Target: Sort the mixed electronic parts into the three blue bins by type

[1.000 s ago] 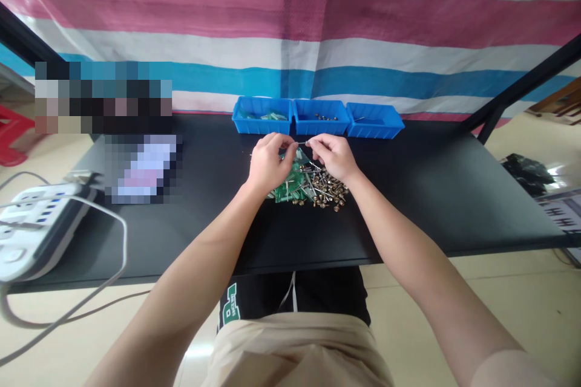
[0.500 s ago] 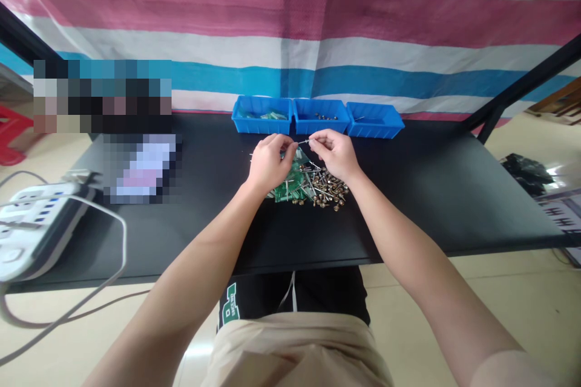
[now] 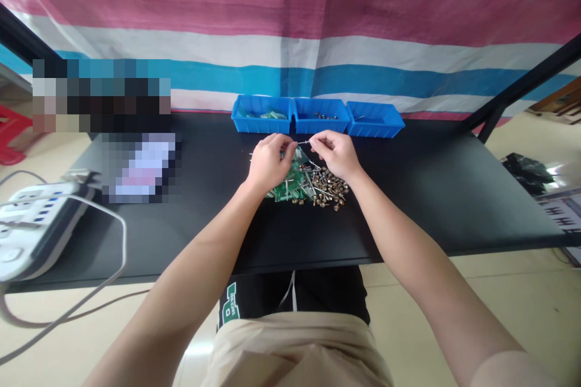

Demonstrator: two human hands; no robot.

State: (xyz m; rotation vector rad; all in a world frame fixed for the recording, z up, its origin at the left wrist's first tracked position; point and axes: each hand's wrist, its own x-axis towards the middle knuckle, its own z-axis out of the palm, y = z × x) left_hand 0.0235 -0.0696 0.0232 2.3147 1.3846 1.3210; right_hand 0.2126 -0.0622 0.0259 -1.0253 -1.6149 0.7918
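Note:
Both of my hands meet above the middle of the black table, each pinching one end of a thin silver blind rivet (image 3: 302, 143) with a small collar near its right end. My left hand (image 3: 272, 159) has its thumb and fingertips closed on the left end. On the other end, the thumb and forefinger of my right hand (image 3: 334, 152) are pressed together. Just below lies a mixed heap: green plastic pieces (image 3: 287, 186) on the left, brass-coloured metal fasteners (image 3: 333, 188) on the right, and more thin silver rivets among them. My hands hide part of the heap.
Three blue bins stand behind my hands: the left bin (image 3: 261, 126) holds pale green pieces, the middle bin (image 3: 321, 127) brass-coloured pieces, the right bin (image 3: 376, 129) a thin rivet. A white power strip (image 3: 39, 217) with cables sits at the table's left edge.

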